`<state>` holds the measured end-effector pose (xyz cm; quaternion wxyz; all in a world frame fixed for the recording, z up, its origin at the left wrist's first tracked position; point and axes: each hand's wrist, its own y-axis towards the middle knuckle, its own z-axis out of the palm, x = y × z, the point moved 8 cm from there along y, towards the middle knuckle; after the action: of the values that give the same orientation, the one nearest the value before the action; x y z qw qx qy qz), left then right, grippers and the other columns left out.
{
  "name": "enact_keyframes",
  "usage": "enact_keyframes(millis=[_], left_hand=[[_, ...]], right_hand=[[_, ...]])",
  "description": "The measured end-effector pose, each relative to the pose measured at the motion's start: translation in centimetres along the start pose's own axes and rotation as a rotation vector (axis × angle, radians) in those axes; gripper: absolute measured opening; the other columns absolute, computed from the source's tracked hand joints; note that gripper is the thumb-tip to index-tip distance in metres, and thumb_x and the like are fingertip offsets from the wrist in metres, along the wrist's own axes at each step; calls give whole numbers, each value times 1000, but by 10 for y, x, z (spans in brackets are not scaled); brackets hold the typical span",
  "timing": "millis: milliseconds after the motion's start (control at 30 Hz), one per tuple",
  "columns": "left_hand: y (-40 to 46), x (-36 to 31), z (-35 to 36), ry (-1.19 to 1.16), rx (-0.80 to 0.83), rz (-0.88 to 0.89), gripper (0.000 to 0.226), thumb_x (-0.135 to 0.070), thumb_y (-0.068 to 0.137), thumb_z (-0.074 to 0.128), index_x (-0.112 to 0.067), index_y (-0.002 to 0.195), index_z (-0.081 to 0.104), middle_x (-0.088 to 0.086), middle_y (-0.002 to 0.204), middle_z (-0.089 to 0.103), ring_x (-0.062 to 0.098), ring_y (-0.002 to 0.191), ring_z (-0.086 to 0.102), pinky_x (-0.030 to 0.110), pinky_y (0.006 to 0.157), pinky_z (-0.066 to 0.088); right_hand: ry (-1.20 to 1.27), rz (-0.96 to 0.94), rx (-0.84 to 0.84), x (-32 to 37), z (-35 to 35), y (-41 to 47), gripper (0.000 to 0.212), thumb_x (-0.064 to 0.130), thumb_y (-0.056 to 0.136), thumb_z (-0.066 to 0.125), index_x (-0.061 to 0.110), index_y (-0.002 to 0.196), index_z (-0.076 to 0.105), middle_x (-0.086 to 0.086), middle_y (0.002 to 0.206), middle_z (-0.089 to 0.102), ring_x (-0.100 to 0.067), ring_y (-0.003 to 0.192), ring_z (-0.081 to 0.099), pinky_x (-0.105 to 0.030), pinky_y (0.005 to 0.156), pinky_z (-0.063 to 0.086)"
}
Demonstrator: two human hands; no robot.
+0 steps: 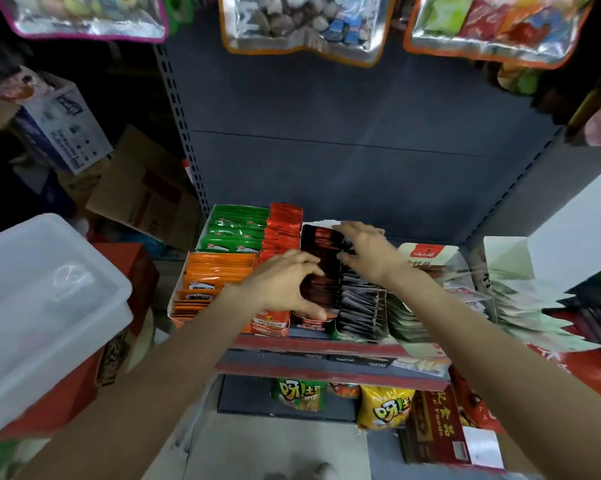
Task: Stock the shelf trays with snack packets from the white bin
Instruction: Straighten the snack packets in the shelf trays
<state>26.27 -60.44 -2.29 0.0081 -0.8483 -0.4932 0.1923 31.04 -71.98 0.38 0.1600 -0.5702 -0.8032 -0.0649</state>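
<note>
**Shelf's looking nearly full, bin looks about empty**

Head view, the only one there is: both hands are down in the dark red packets (pixel 321 268), mid-frame. The left hand (pixel 285 284) has its fingers curled round the front end of that row, thumb near the tray's front lip. The right hand (pixel 365 252) is at the back end, fingers bent over the top of the rear packets, so the row sits pressed between the two hands. Looks to me like squaring up a batch that's already in the tray.

Around it the trays seem well stocked: green packets (pixel 236 230) upper left of the cluster, orange packets (pixel 216 275) below them, a red-orange row (pixel 281 233) between, then grey-black packets (pixel 359 299) and pale green packets (pixel 521 306) running off to the right.

The white bin (pixel 39 299) sits at the left edge of the frame. Through its cloudy plastic I can't make out any packets, though I can't see all of its inside from here.

My guess: stocking is mostly done, with just tidying and maybe a last check of the bin left.
</note>
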Motion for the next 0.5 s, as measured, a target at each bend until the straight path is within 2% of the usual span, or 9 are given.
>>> enact_keyframes(millis=[67, 167, 200, 267, 367, 433, 500], left_hand=[[2, 1, 12, 125, 51, -5, 85, -64, 72, 65, -25, 142, 37, -7, 151, 27, 14, 138, 22, 35, 112, 19], [9, 5, 11, 125, -36, -28, 63, -50, 82, 64, -22, 136, 46, -5, 145, 37, 14, 132, 31, 32, 108, 25], [10, 5, 10, 130, -62, -36, 56, -47, 84, 63, -22, 133, 49, -4, 143, 39, 15, 130, 34, 32, 107, 26], [12, 5, 10, 152, -96, -42, 48, -43, 87, 60, -20, 129, 53, -4, 140, 41, 15, 128, 36, 31, 105, 27], [12, 4, 12, 174, -151, -44, 46, -41, 89, 59, -18, 128, 54, -3, 138, 43, 15, 128, 37, 30, 105, 26], [8, 3, 12, 178, -192, -43, 48, -39, 89, 59, -17, 130, 52, -2, 139, 42, 15, 128, 37, 30, 107, 25], [1, 0, 8, 172, -264, -47, 49, -37, 88, 62, -15, 131, 50, 1, 138, 40, 17, 127, 37, 31, 106, 28]], right_hand=[[-107, -52, 36, 0, 11, 9, 52, 22, 94, 55, 16, 142, 38, -6, 144, 42, -25, 133, 37, -38, 107, 35], [-248, -64, 26, -7, 26, 21, 36, 23, 94, 52, 21, 130, 54, -8, 117, 63, -27, 107, 60, -40, 85, 52], [-273, -40, 17, -9, 29, 24, 31, 19, 94, 51, 22, 123, 60, -7, 107, 67, -26, 95, 64, -37, 76, 54], [-323, -3, -10, -10, 29, 25, 29, 9, 92, 50, 21, 114, 64, -7, 95, 68, -25, 82, 65, -30, 61, 49], [-265, -119, -192, 4, 16, 16, 32, 1, 87, 53, 11, 116, 58, -11, 108, 60, -29, 94, 60, -35, 66, 48], [-102, -171, -323, 10, 4, -2, 25, 3, 86, 57, 4, 110, 55, -13, 107, 54, -29, 92, 54, -37, 67, 46], [28, -182, -304, 10, 6, -17, 18, 7, 87, 58, 6, 104, 53, -10, 101, 51, -27, 85, 54, -36, 64, 46]])
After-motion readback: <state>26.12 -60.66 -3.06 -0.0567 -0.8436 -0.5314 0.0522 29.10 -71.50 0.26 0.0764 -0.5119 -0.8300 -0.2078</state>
